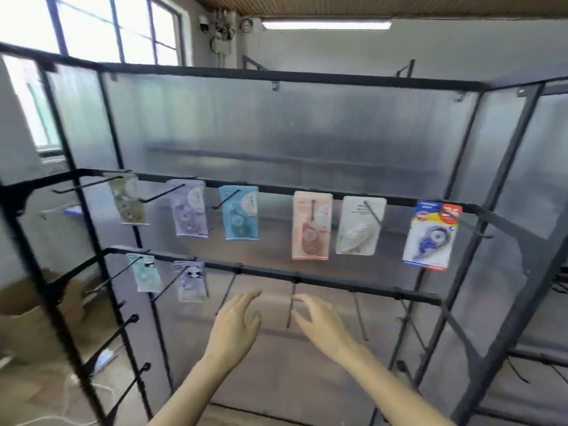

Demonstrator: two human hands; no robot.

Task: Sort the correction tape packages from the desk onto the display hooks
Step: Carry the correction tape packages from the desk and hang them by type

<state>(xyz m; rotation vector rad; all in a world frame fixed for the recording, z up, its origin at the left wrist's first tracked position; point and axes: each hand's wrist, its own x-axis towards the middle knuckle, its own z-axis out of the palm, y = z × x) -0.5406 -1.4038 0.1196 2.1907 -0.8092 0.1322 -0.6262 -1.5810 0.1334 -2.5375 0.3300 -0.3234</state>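
Both hands were raised in front of the black display rack (276, 75), empty and relaxed, fingers loosely extended. The left hand (236, 327) hovered just below the lower rail (322, 282), near a bare hook (226, 293); the right hand (319, 324) was beside it, its fingertips close to another bare hook (290, 309), though whether they touched it could not be told. Neither hand held a package. On the upper rail (276, 189) six correction tape packages hung from hooks: from the left, a green package (128, 199), a lilac package (189, 209), a blue package (239, 213), a pink package (312, 226), a white package (359, 226) and, well apart at the right, a bright blue-and-red package (430, 236). On the lower rail two more hung side by side at the left: a mint package (147, 273) and a pale purple package (190, 281), both bearing a panda picture. Behind the rack stood translucent ribbed panels (307, 124). A window (92, 29) was at upper left and a ceiling light (325, 24) above. The picture was somewhat blurred.
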